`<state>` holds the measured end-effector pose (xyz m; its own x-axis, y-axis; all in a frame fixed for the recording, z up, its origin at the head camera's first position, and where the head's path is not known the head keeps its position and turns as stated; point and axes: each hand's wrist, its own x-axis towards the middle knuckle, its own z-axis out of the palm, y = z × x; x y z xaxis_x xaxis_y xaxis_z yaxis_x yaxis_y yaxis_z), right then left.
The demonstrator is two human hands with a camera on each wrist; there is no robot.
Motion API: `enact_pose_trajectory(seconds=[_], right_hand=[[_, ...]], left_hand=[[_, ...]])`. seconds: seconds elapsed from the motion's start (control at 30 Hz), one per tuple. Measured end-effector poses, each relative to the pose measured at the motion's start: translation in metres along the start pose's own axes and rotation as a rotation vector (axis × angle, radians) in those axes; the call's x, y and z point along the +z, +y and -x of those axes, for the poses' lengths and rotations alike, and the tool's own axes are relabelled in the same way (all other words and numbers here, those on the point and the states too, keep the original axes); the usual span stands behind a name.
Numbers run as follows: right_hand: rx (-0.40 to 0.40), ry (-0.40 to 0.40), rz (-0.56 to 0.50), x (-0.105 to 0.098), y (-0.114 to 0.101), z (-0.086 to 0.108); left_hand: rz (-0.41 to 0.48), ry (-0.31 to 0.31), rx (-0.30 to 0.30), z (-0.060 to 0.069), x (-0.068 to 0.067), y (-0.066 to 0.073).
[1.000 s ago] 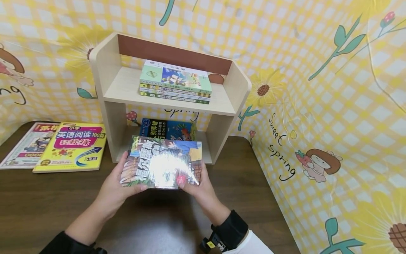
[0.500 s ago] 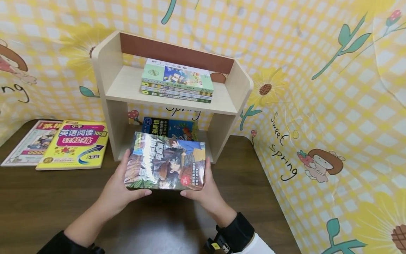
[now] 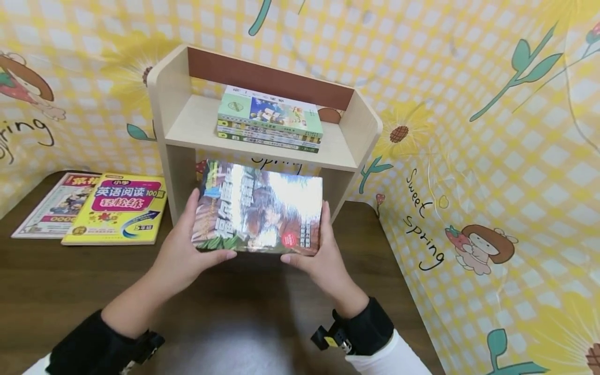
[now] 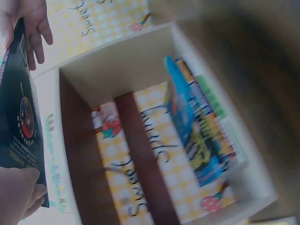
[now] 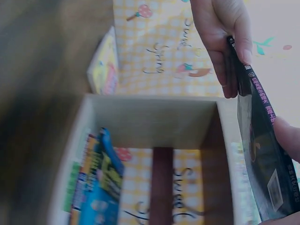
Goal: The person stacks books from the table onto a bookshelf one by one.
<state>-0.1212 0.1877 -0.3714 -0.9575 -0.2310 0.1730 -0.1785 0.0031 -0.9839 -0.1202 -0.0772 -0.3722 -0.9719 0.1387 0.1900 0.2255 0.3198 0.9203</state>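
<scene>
A glossy picture-cover book (image 3: 253, 213) is held level between both hands, in front of the shelf's lower compartment in the head view. My left hand (image 3: 180, 258) grips its left end, with the thumb along the near edge. On the right end, my right hand (image 3: 325, 260) grips it the same way. Glare hides part of the cover. Its dark back cover (image 4: 23, 112) shows in the left wrist view, and its spine (image 5: 265, 101) in the right wrist view. Inside the lower compartment lies a stack of books (image 4: 201, 117) topped by a blue one.
A pale wooden bookshelf (image 3: 159, 88) stands at the back. Its upper level bears a stack of books (image 3: 269, 120) with a green cover on top. On the dark table (image 3: 84, 291), left of the shelf, a yellow workbook (image 3: 117, 208) overlaps a white-and-red booklet (image 3: 51, 205).
Both hands have raised the book toward the shelf, so in the head view it covers the blue book in the lower compartment. The camera view has shifted slightly.
</scene>
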Motion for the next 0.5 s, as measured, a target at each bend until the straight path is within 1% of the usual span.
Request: enact_pose_trajectory(seconds=[0.13, 0.3, 0.4, 0.5], right_hand=[[-0.002, 0.027, 0.021, -0.003, -0.021, -0.019], [-0.053, 0.014, 0.000, -0.009, -0.043, -0.050], [-0.073, 0.009, 0.014, -0.013, -0.055, -0.069], [-0.055, 0.030, 0.067, -0.016, -0.064, -0.086]], left_hand=[[-0.005, 0.014, 0.031, -0.020, -0.008, 0.016], [0.001, 0.028, 0.065, -0.047, -0.018, 0.036], [-0.007, 0.034, 0.039, -0.064, -0.024, 0.049], [-0.010, 0.031, -0.006, -0.079, -0.030, 0.059]])
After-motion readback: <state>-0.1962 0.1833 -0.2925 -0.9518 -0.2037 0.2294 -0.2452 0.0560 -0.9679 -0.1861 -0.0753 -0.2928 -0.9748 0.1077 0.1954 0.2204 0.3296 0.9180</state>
